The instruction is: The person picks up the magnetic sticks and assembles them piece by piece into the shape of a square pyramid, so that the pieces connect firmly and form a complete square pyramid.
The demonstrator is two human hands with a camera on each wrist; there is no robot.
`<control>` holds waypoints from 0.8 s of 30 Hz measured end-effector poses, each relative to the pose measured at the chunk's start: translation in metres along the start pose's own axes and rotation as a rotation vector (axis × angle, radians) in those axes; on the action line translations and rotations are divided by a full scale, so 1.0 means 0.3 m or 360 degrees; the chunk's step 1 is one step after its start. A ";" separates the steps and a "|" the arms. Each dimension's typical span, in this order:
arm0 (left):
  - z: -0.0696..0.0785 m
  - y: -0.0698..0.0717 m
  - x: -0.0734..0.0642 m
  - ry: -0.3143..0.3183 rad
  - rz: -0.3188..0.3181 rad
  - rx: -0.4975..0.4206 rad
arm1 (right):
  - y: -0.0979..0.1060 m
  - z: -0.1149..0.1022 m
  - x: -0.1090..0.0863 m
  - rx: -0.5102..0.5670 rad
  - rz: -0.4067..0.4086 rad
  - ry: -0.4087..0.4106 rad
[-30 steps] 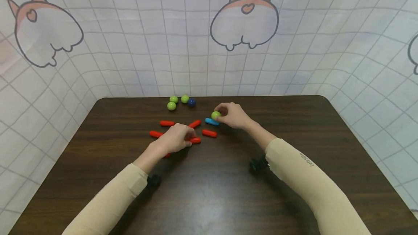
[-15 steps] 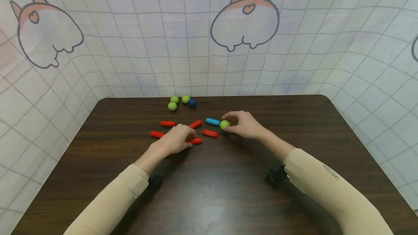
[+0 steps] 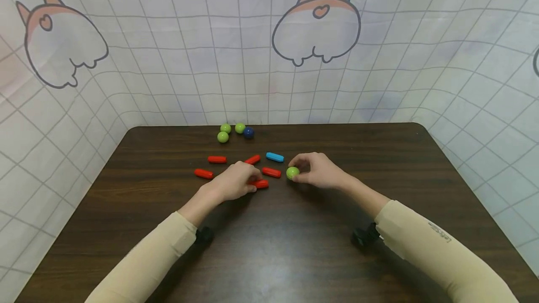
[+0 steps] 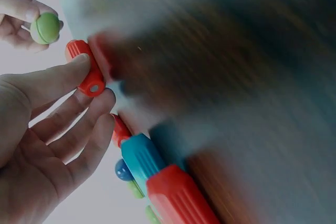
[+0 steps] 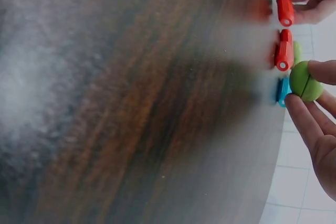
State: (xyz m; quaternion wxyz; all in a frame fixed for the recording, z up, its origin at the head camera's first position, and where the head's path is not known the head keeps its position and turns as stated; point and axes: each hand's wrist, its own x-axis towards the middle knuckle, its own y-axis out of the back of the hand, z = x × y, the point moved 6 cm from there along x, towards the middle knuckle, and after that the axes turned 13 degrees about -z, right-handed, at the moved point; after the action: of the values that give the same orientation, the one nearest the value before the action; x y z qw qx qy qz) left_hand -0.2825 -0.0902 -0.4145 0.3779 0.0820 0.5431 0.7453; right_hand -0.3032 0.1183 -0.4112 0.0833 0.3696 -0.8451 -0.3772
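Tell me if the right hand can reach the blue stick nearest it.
Probably yes: nothing covers the blue stick close by, though the right hand pinches a green ball and may need to release it first.

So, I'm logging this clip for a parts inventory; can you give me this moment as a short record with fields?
Left hand: pinches a ridged red rod
Right hand: pinches a seamed green ball
Between the hands, slightly farther back: light blue rod, separate red rod
Near far edge: three green balls, one dark blue ball
Surface: dark wood-grain table
Total rods: cannot tell; the left hand hides part of the group
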 end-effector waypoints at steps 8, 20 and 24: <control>0.044 -0.009 0.017 -0.0056 -0.0004 0.0018 | -0.033 0.004 -0.013 0.0006 -0.0088 0.0035; 0.105 -0.028 0.039 -0.0123 0.0011 0.0060 | -0.046 0.001 -0.032 -0.0025 -0.0096 0.0099; 0.118 -0.034 0.048 -0.0115 -0.0001 0.0044 | -0.047 0.004 -0.040 -0.0035 -0.0092 0.0097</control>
State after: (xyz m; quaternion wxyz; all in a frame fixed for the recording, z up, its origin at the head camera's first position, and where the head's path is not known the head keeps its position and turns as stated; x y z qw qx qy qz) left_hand -0.2690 -0.0530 -0.4135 0.3963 0.1139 0.5393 0.7343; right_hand -0.2874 0.1209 -0.4201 0.1022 0.4044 -0.8269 -0.3772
